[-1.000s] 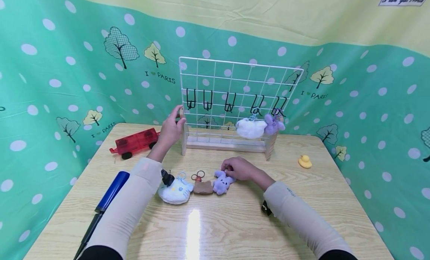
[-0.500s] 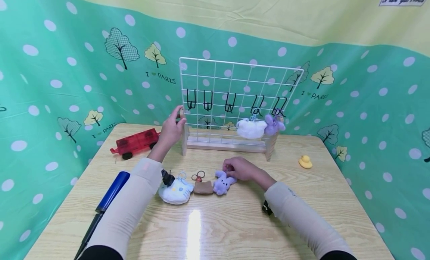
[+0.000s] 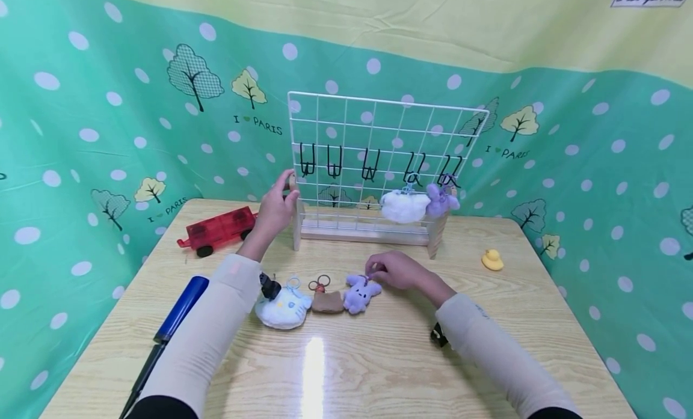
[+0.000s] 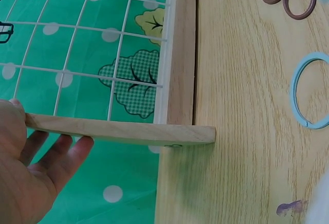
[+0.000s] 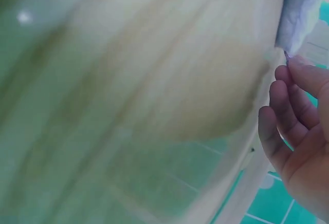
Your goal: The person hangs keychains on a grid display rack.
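Observation:
My left hand (image 3: 276, 210) holds the wooden side post (image 4: 123, 130) of a white wire grid rack (image 3: 373, 100), its fingers on the post's outer face in the left wrist view. My right hand (image 3: 399, 270) pinches a thin purple ring or cord at the top of a purple plush keychain (image 3: 360, 295), which lies on the table. Beside it are a brown plush keychain (image 3: 327, 302) and a white cat-face plush keychain (image 3: 284, 309) with a blue ring. Black hooks (image 3: 370, 166) line the grid; a white plush (image 3: 404, 207) and another purple plush (image 3: 442, 201) hang from the right ones.
A red toy wagon (image 3: 218, 229) stands left of the rack. A blue-and-black roller-like tool (image 3: 180, 308) lies by the left forearm. A yellow toy duck (image 3: 492, 260) sits on the table's right side. Patterned green cloth (image 3: 216, 136) closes off the back.
My right hand has shifted slightly right, exposing more of the purple plush keychain's top and its ring. The left hand and the rack have stayed in place.

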`<action>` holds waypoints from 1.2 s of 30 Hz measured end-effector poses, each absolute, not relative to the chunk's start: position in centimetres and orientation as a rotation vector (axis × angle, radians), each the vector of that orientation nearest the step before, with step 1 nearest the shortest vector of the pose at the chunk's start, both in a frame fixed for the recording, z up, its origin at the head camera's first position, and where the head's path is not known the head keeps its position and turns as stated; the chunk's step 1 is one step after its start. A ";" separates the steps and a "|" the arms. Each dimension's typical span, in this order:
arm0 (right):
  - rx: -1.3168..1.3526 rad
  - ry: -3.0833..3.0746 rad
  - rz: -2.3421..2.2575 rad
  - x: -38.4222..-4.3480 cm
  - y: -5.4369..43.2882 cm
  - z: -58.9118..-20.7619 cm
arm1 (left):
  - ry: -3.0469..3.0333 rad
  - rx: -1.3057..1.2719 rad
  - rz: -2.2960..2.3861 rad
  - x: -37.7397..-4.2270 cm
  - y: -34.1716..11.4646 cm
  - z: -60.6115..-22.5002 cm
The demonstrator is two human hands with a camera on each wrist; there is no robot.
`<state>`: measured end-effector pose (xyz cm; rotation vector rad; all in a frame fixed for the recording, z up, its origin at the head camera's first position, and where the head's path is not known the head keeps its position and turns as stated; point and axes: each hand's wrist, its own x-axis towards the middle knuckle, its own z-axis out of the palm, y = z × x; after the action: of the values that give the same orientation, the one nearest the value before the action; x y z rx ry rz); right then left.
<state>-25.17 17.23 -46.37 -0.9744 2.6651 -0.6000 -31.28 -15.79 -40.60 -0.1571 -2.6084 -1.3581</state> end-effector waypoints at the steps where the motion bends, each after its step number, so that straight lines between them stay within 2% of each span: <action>1: -0.970 2.670 -0.604 -25.1 17.4 -46.2 | -2.610 -0.157 -1.358 -31.3 -15.8 -40.6; 36: -0.907 2.772 -0.935 -24.7 19.1 -42.2 | -2.611 -0.179 -1.330 -31.2 -15.9 -40.5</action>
<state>-24.71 19.14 -42.22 -0.9068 2.7716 -0.9346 -31.20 -15.86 -40.53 -0.1788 -2.6115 -1.3301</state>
